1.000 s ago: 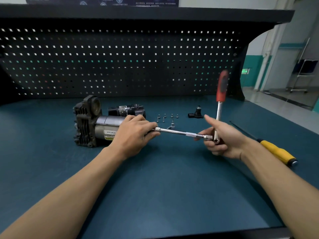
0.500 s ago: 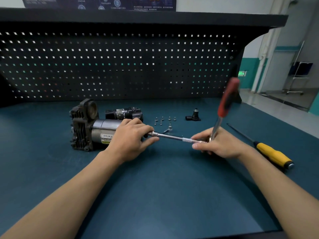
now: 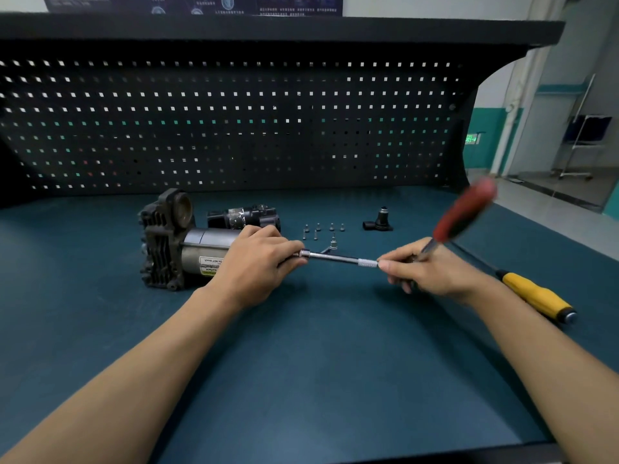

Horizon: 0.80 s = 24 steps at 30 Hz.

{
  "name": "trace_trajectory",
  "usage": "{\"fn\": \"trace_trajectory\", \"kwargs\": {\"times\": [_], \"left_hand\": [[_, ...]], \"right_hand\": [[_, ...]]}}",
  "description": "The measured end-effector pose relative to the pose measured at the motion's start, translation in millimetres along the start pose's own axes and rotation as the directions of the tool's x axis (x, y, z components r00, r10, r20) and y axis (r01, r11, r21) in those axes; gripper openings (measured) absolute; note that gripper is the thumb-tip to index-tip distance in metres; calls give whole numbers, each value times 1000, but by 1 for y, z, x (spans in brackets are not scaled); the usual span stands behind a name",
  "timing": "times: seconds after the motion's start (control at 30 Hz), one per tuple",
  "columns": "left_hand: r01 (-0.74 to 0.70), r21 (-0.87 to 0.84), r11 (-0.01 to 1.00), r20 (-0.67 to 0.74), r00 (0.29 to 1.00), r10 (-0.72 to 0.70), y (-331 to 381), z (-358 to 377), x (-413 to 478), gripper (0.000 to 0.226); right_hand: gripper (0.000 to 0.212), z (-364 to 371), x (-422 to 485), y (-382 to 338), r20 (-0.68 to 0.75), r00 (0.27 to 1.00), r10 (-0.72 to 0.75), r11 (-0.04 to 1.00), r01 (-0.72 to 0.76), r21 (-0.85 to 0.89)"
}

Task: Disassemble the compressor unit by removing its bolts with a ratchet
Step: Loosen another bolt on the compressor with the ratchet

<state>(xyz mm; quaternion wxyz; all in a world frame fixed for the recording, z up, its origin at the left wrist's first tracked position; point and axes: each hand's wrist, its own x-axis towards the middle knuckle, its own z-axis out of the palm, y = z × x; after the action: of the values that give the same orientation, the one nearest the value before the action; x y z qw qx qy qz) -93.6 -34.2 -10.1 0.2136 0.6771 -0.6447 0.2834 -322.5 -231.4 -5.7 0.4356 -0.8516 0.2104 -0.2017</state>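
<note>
- On the table (image 3: 301,363), left of centre: compressor unit (image 3: 187,249) on its side; left hand (image 3: 254,262) curled around the extension bar (image 3: 338,259) at the motor end.
- Right hand (image 3: 425,266) grips the ratchet (image 3: 462,212) at its head; handle blurred.
- Advice: keep bar square to bolt, strokes short.

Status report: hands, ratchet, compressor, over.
Left hand grips extension bar by the compressor. Right hand holds ratchet, red handle blurred. Loose bolts behind bar, not in the way.
</note>
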Motion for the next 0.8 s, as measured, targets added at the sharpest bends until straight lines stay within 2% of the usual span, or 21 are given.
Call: {"fn": "trace_trajectory", "kwargs": {"times": [0.07,0.1,0.17,0.27,0.3,0.33,0.4,0.5,0.57,0.63,0.73,0.8], "left_hand": [[-20,0,1000,-7,1000,20,0,-2,-1,22],[-25,2,1000,-11,1000,25,0,-3,-1,24],[-32,7,999,-24,999,32,0,-3,-2,25],[-39,15,999,-58,998,40,0,-2,-2,24],[-39,19,999,-66,997,40,0,-2,-2,23],[-39,21,999,-72,997,40,-1,-2,-2,22],[-35,21,999,-78,996,37,-1,-1,-3,19],[-25,18,1000,-65,998,26,-2,1,-2,17],[-20,19,1000,-51,998,21,-3,3,-2,19],[-21,18,1000,-33,999,21,-4,4,-3,25],[-10,14,1000,-10,1000,10,-4,4,-3,30],[1,17,1000,-17,1000,-1,-2,6,-2,27]], "right_hand": [[45,1,1,-2,41,979,200,960,-204,193],[55,1,1,-4,73,951,300,903,-308,300],[59,-2,3,-5,218,886,410,738,-463,491],[61,-2,5,-4,438,803,403,472,-593,653],[55,-1,6,-4,471,789,394,425,-611,668],[47,0,6,-4,477,790,386,422,-611,670],[35,-1,6,-3,423,820,385,506,-571,647],[31,3,6,0,234,900,368,723,-435,536],[26,6,4,2,43,963,265,885,-261,385],[18,8,2,3,-114,990,82,988,-65,143],[3,4,0,3,-149,973,-176,979,157,-131],[12,5,-2,2,-178,941,-287,949,254,-187]]}}
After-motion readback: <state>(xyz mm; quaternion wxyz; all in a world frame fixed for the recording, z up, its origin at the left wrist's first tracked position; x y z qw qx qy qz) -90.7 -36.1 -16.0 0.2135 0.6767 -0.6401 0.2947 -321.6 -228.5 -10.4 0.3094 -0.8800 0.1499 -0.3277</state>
